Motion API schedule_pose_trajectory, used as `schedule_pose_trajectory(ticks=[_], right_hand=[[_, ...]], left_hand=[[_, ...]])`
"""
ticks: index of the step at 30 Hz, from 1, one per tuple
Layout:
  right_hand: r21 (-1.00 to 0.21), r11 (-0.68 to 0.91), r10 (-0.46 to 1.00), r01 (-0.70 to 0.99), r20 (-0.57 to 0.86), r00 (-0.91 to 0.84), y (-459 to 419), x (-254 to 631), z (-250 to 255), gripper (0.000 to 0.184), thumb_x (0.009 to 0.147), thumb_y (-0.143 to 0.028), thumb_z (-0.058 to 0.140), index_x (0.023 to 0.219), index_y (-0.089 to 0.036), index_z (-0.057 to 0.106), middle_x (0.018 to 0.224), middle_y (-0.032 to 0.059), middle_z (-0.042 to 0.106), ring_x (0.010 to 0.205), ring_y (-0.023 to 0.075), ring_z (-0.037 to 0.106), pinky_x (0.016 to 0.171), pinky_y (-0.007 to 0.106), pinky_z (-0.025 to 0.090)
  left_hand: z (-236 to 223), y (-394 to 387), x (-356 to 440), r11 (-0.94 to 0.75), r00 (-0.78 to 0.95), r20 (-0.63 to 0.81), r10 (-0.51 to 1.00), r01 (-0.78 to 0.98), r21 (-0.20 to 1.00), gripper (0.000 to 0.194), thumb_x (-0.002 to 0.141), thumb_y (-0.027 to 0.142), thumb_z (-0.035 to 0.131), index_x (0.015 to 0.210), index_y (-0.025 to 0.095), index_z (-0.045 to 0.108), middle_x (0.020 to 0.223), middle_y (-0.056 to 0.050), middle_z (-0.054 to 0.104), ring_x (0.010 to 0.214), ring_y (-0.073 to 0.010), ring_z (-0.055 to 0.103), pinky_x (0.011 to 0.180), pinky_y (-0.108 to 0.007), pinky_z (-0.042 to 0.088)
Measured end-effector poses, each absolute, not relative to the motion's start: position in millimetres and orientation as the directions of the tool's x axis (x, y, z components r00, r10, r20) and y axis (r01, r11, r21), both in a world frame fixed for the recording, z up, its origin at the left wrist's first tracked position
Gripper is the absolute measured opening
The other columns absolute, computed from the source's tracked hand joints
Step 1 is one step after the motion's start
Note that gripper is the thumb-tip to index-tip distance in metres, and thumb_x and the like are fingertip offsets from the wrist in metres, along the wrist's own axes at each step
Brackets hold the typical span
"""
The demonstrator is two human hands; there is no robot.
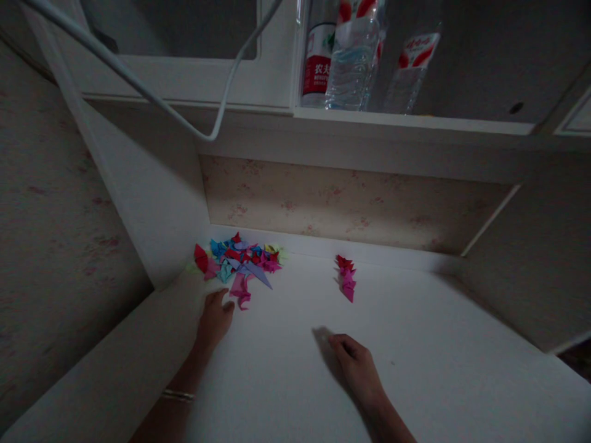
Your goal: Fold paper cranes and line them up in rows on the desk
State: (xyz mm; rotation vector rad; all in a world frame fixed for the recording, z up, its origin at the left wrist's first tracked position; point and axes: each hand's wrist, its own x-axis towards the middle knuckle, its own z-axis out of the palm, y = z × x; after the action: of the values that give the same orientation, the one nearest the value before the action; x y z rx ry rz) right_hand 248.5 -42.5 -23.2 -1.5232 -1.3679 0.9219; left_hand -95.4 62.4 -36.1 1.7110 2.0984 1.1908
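Observation:
My left hand [216,317] reaches to the near edge of a pile of folded origami paper pieces [244,257] in red, blue, purple, pink and yellow. Its thumb and forefinger are apart, close beside a pink folded piece [239,286] at the front of the pile; nothing shows between them. Over the white tabletop, my right hand [353,360] is curled, thumb and fingertips together, with no object visible in it. Beyond the right hand lies a short row of red and pink origami pieces [347,278], apart from the pile.
The white desktop [277,369] is bounded by a side panel on the left and a patterned wall behind. An overhead shelf [415,123] holds plastic bottles [353,61] and a red-and-white can [317,67]. A white cable [152,98] hangs in front of the cabinet.

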Motion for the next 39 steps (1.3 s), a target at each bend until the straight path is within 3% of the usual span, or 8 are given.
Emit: schedule_pose_trajectory(ticks=[8, 13, 19, 26, 30, 35, 39], right_hand=[[-0.921, -0.016, 0.991, 0.389, 0.038, 0.130, -40.1, 247.1, -23.3, 0.043, 0.083, -0.055, 0.053, 0.080, -0.016, 0.071, 0.068, 0.0015, 0.064, 0.066, 0.0171, 0.053, 0.060, 0.025, 0.038], [-0.915, -0.021, 0.989, 0.403, 0.039, 0.140, -40.3, 245.0, -23.1, 0.044, 0.082, -0.055, 0.053, 0.081, -0.016, 0.071, 0.067, 0.0019, 0.063, 0.064, 0.0166, 0.052, 0.058, 0.025, 0.037], [-0.914, 0.010, 0.990, 0.405, 0.065, 0.124, -41.1, 244.9, -24.2, 0.044, 0.081, -0.056, 0.054, 0.076, -0.016, 0.070, 0.064, 0.0017, 0.062, 0.063, 0.0167, 0.052, 0.057, 0.025, 0.037], [-0.911, -0.006, 0.991, 0.413, 0.049, 0.123, -41.0, 244.0, -23.5, 0.044, 0.081, -0.056, 0.054, 0.078, -0.016, 0.071, 0.066, 0.0019, 0.064, 0.064, 0.0174, 0.053, 0.058, 0.026, 0.038], [-0.901, -0.002, 0.994, 0.434, 0.046, 0.101, -41.8, 244.2, -23.0, 0.043, 0.084, -0.055, 0.051, 0.079, -0.016, 0.070, 0.067, 0.0019, 0.063, 0.065, 0.0173, 0.053, 0.058, 0.025, 0.038], [-0.894, 0.006, 0.994, 0.449, 0.054, 0.095, -41.7, 244.2, -23.2, 0.044, 0.084, -0.055, 0.052, 0.079, -0.016, 0.070, 0.066, 0.0014, 0.064, 0.064, 0.0169, 0.054, 0.058, 0.025, 0.038], [-0.899, 0.021, 0.992, 0.437, 0.072, 0.100, -41.1, 244.0, -24.5, 0.046, 0.082, -0.058, 0.052, 0.078, -0.016, 0.071, 0.068, 0.0018, 0.065, 0.065, 0.0174, 0.055, 0.059, 0.025, 0.039]], left_hand=[[-29.9, 74.6, -91.3, -0.068, -0.198, 0.354, 0.914, 0.785, 0.616, 0.024, 0.082, 0.028, 0.049, 0.092, 0.021, 0.069, 0.105, -0.009, 0.060, 0.099, -0.0229, 0.060, 0.093, -0.036, 0.045], [-23.5, 69.8, -84.3, -0.170, -0.107, 0.375, 0.921, 0.756, 0.632, 0.022, 0.079, 0.025, 0.049, 0.090, 0.019, 0.067, 0.098, -0.007, 0.064, 0.096, -0.0208, 0.061, 0.091, -0.032, 0.046], [-26.0, 57.4, -68.1, -0.224, -0.015, 0.308, 0.951, 0.655, 0.722, 0.034, 0.077, 0.023, 0.052, 0.109, 0.021, 0.063, 0.110, -0.005, 0.068, 0.093, -0.0176, 0.065, 0.082, -0.028, 0.051], [-20.7, 51.6, -61.6, -0.225, 0.035, 0.268, 0.963, 0.652, 0.724, 0.025, 0.082, 0.035, 0.051, 0.093, 0.022, 0.071, 0.093, -0.004, 0.073, 0.082, -0.0174, 0.066, 0.077, -0.027, 0.051], [-18.1, 49.0, -58.2, -0.244, 0.056, 0.270, 0.961, 0.625, 0.742, 0.034, 0.081, 0.032, 0.054, 0.112, 0.022, 0.064, 0.096, -0.004, 0.071, 0.085, -0.0180, 0.066, 0.077, -0.028, 0.051], [-16.2, 47.0, -54.2, -0.223, 0.005, 0.316, 0.949, 0.720, 0.657, 0.044, 0.074, 0.027, 0.063, 0.118, 0.022, 0.060, 0.114, -0.007, 0.065, 0.103, -0.0219, 0.061, 0.091, -0.034, 0.046], [-15.9, 47.5, -54.6, -0.203, 0.016, 0.305, 0.952, 0.779, 0.593, 0.043, 0.078, 0.018, 0.058, 0.120, 0.026, 0.058, 0.117, -0.005, 0.065, 0.101, -0.0198, 0.061, 0.091, -0.031, 0.045]])
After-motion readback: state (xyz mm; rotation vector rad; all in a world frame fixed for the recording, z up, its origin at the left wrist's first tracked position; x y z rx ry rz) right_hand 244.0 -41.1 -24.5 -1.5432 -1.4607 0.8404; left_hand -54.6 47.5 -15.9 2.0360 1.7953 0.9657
